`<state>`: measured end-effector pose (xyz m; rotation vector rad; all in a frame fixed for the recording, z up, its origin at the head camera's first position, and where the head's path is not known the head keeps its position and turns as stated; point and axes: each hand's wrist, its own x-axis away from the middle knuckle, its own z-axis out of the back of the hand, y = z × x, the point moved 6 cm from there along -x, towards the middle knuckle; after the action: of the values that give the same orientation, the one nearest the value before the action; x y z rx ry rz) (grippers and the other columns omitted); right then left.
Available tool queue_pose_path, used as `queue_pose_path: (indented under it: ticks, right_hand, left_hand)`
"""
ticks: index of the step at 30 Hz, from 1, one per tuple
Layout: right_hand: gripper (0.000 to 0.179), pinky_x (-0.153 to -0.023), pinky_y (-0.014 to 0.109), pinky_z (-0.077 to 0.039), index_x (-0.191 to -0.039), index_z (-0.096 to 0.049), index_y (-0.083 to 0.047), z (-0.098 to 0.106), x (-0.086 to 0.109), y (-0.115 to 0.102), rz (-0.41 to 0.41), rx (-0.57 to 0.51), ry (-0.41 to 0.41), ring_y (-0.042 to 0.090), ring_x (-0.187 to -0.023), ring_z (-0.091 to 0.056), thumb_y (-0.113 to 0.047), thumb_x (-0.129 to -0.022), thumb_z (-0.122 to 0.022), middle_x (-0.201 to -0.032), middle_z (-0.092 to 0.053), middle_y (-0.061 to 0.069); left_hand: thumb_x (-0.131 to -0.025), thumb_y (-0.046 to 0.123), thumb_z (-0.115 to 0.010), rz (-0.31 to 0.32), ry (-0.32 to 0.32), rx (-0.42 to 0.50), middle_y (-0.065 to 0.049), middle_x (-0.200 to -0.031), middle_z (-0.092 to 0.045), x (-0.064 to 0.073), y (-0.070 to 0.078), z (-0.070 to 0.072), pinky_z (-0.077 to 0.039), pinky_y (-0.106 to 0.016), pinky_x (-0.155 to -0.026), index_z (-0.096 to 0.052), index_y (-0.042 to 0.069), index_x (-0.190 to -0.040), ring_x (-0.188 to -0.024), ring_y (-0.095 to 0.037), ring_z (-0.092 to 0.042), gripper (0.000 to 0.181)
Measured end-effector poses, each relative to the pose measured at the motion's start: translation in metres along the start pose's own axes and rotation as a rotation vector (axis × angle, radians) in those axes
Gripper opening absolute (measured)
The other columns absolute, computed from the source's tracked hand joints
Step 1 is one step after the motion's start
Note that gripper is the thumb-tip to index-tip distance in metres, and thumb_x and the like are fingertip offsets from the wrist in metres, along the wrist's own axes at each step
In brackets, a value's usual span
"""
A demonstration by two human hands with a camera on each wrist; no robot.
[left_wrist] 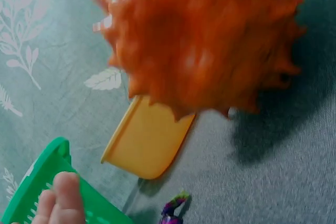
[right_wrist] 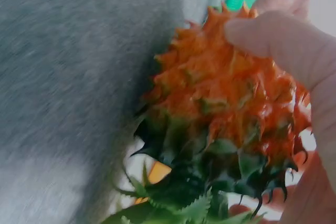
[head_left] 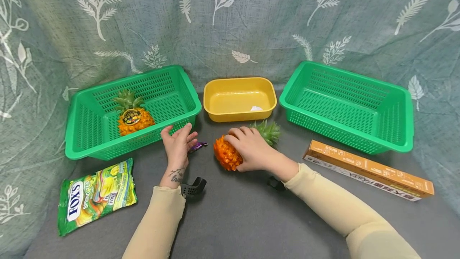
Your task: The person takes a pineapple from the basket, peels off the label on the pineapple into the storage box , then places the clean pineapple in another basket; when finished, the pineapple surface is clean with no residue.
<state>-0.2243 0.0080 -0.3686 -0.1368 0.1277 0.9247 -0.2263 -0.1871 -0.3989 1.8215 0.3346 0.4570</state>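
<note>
My right hand [head_left: 254,150] grips an orange, spiky pineapple [head_left: 225,156] from above, its green leaf crown pointing away to the right. In the right wrist view the thumb lies along one side of the pineapple [right_wrist: 220,87], and the other fingers are partly hidden behind it. My left hand [head_left: 177,146] hovers by the front wall of the left green basket [head_left: 143,141], fingers relaxed and holding nothing. Just right of its fingertips lies a small purple-wrapped piece [head_left: 199,146]. The pineapple [left_wrist: 199,45] fills the top of the left wrist view.
Inside the left basket sits another pineapple [head_left: 135,122] with a black label. A yellow basin [head_left: 240,116] with a small white item stands at the back centre. Another green basket [head_left: 338,131] is right. A green Fox's candy bag [head_left: 97,195] and an orange pasta box [head_left: 370,169] lie in front.
</note>
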Motion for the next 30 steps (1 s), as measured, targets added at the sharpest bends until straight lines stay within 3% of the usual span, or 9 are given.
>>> queue_pose_path:
  ticks: [6,13,21,30]
  right_hand:
    - [0.080,-0.093,0.046,-0.036,-0.126,-0.047,-0.014,0.002,0.011,-0.002,0.151,-0.016,0.006,0.029,-0.115,-0.043,-0.039,-0.058,-0.081,-0.127,-0.046,0.007]
    - [0.075,-0.106,0.045,-0.029,-0.125,-0.046,-0.013,0.004,0.024,-0.008,0.313,-0.057,-0.044,0.030,-0.123,-0.039,-0.029,-0.060,-0.080,-0.132,-0.045,0.008]
    - [0.066,-0.102,0.049,-0.030,-0.121,-0.048,-0.018,0.010,0.036,-0.003,0.352,-0.042,-0.110,0.032,-0.130,-0.034,-0.010,-0.062,-0.077,-0.140,-0.041,0.001]
    - [0.064,-0.101,0.052,-0.034,-0.125,-0.049,-0.021,0.011,0.050,0.010,0.338,-0.103,-0.113,0.037,-0.133,-0.029,0.001,-0.069,-0.070,-0.145,-0.034,0.011]
  left_hand:
    - [-0.086,0.007,-0.062,-0.100,0.107,0.138,-0.003,-0.092,-0.056,-0.006,0.002,0.009,-0.051,-0.018,-0.054,-0.018,0.011,-0.125,-0.061,-0.006,-0.061,0.059]
    - [-0.086,0.003,-0.059,-0.150,0.156,0.192,-0.002,-0.091,-0.055,-0.008,0.004,0.017,-0.050,-0.023,-0.062,-0.011,0.009,-0.127,-0.066,-0.010,-0.059,0.063]
    - [-0.086,0.003,-0.058,-0.156,0.164,0.185,-0.003,-0.091,-0.054,-0.008,0.004,0.018,-0.051,-0.023,-0.061,-0.014,0.011,-0.123,-0.068,-0.011,-0.060,0.058]
    - [-0.085,0.002,-0.058,-0.168,0.162,0.193,-0.004,-0.091,-0.054,-0.009,0.004,0.018,-0.050,-0.022,-0.059,-0.015,0.011,-0.118,-0.067,-0.011,-0.059,0.054]
